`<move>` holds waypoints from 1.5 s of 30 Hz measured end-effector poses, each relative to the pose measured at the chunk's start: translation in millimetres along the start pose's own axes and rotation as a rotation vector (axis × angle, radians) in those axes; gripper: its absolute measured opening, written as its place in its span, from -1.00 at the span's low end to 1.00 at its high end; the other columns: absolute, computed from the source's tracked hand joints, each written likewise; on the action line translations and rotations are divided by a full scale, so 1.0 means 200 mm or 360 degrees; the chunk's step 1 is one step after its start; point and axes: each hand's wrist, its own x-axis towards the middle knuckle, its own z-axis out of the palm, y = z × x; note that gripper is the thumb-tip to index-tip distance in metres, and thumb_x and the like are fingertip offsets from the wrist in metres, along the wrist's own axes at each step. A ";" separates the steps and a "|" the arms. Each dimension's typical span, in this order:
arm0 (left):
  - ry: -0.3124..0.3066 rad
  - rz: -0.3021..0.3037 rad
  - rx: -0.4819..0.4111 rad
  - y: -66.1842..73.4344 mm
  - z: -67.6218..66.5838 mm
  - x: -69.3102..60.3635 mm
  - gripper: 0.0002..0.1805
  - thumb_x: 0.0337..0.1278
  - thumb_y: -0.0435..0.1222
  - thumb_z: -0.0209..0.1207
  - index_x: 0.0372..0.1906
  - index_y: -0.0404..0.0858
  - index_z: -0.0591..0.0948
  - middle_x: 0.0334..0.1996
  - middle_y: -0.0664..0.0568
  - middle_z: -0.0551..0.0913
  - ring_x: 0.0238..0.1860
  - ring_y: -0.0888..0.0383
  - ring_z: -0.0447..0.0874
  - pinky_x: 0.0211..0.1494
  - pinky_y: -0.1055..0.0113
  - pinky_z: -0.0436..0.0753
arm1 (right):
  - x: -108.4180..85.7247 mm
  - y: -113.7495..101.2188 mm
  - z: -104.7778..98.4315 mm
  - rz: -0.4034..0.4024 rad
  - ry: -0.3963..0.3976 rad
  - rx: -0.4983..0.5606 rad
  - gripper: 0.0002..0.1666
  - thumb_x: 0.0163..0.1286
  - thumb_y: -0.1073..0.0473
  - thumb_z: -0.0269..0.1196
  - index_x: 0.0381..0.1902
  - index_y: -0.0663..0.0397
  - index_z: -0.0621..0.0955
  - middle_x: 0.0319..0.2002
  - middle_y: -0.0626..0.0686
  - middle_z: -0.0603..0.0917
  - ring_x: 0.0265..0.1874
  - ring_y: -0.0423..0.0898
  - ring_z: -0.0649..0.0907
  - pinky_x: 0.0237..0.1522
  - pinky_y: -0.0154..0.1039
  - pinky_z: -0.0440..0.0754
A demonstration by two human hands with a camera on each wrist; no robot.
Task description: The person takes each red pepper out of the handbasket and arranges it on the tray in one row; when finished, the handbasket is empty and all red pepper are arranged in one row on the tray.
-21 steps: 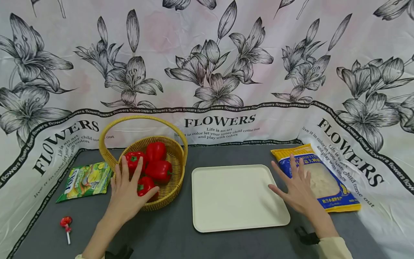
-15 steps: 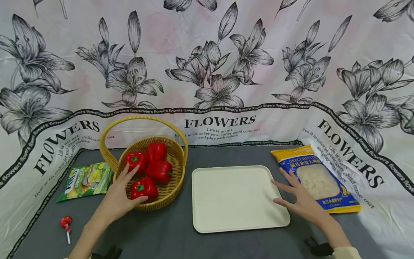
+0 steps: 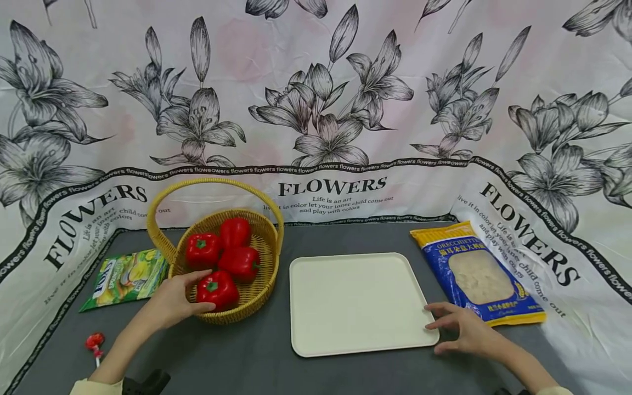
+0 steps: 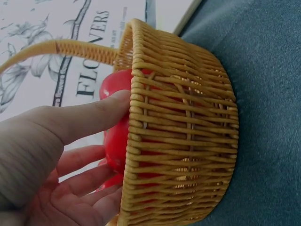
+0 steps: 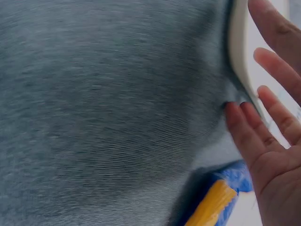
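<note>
A yellow wicker basket (image 3: 269,285) at the left holds several red bell peppers (image 3: 239,263). Over its near left rim reaches my left hand (image 3: 170,302), thumb and fingers spread about the nearest pepper (image 3: 217,291). In the left wrist view the thumb (image 4: 101,113) lies against a pepper at the rim, and the other fingers stay loosely extended; whether they touch it is unclear. My right hand (image 3: 464,332) is beside the lower right edge of a cream tray (image 3: 362,304), fingers apart and holding nothing. Fingertips (image 5: 265,56) come close to the tray's edge in the right wrist view.
A blue and yellow orecchiette bag (image 3: 481,274) lies right of the tray. Left of the basket are a green snack packet (image 3: 128,277) and a red lollipop (image 3: 95,341), partly covered by my left forearm. Flower-printed cloth (image 3: 326,109) rises behind the grey table.
My left hand has come down and left, from above the basket to the nearest pepper. The right hand has moved from over the pasta bag down to the tray's right edge.
</note>
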 end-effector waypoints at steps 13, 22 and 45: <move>-0.0073 0.0102 -0.0359 0.00 0.07 0.05 -0.23 -0.05 -0.18 0.42 0.27 -0.42 0.42 0.14 -0.39 0.50 0.11 -0.33 0.51 0.00 0.04 0.63 | -0.02 0.05 0.04 -0.0122 0.0000 0.0133 -0.80 0.02 0.15 0.50 -0.40 0.09 0.74 -0.19 0.12 0.61 -0.29 -0.30 0.61 -0.40 -0.38 0.67; -0.0039 0.0139 -0.0429 0.00 0.12 0.09 -0.26 -0.05 -0.17 0.43 0.24 -0.38 0.46 0.13 -0.35 0.51 0.09 -0.27 0.54 0.02 0.04 0.62 | -0.01 0.05 0.04 -0.0063 0.0016 0.0190 -0.86 0.04 0.13 0.49 -0.54 -0.02 0.69 -0.24 0.02 0.57 -0.36 -0.34 0.62 -0.45 -0.36 0.66; -0.0171 -0.0102 -0.0923 0.11 -0.10 0.10 -0.23 -0.09 -0.32 0.44 0.28 -0.44 0.42 0.11 -0.32 0.56 -0.01 -0.05 0.63 -0.11 0.26 0.68 | 0.03 0.03 0.05 0.0011 -0.0023 0.0227 -0.83 0.04 0.11 0.48 -0.56 -0.02 0.67 -0.25 0.02 0.55 -0.34 -0.33 0.63 -0.42 -0.36 0.67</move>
